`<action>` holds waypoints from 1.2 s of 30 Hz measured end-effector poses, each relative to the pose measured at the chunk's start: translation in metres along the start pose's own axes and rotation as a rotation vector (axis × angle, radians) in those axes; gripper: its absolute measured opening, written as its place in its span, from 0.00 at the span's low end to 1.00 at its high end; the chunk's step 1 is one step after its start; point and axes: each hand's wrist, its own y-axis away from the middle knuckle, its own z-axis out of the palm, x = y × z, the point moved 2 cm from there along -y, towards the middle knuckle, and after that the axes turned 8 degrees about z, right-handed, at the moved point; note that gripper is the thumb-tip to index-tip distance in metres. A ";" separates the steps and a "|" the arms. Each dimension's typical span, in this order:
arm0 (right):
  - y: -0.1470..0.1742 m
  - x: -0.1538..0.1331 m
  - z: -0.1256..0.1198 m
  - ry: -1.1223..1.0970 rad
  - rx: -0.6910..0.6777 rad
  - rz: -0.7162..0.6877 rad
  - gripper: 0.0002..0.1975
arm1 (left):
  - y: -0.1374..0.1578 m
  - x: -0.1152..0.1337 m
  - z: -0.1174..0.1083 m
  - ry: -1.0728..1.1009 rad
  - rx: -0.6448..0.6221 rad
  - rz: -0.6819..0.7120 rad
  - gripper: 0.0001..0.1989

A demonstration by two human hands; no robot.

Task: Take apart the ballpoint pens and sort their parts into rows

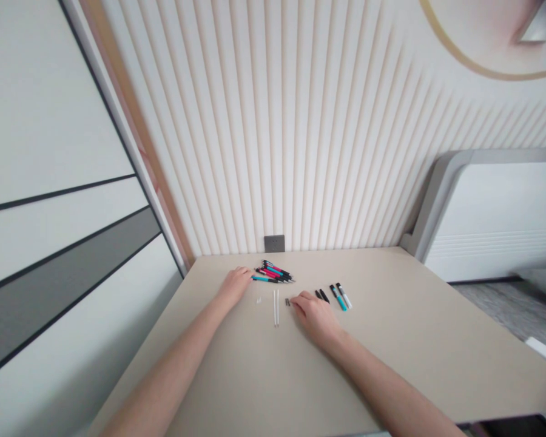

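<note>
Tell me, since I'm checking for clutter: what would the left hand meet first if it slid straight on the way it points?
Probably the pile of pens: the left hand points up and right, fingertips already at the teal pen on the pile's near edge.

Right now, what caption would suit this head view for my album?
Left hand touches a pile of coloured pens; right hand rests by two thin white refills on a beige table.
</note>
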 end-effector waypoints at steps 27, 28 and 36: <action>-0.003 0.016 0.000 -0.292 0.257 -0.136 0.15 | 0.051 0.065 -0.042 0.640 0.152 0.110 0.13; -0.004 0.017 0.002 -0.272 0.236 -0.157 0.14 | 0.052 0.066 -0.042 0.639 0.155 0.117 0.13; -0.005 0.021 0.004 -0.308 0.183 -0.113 0.16 | 0.059 0.060 -0.042 0.522 0.210 0.211 0.14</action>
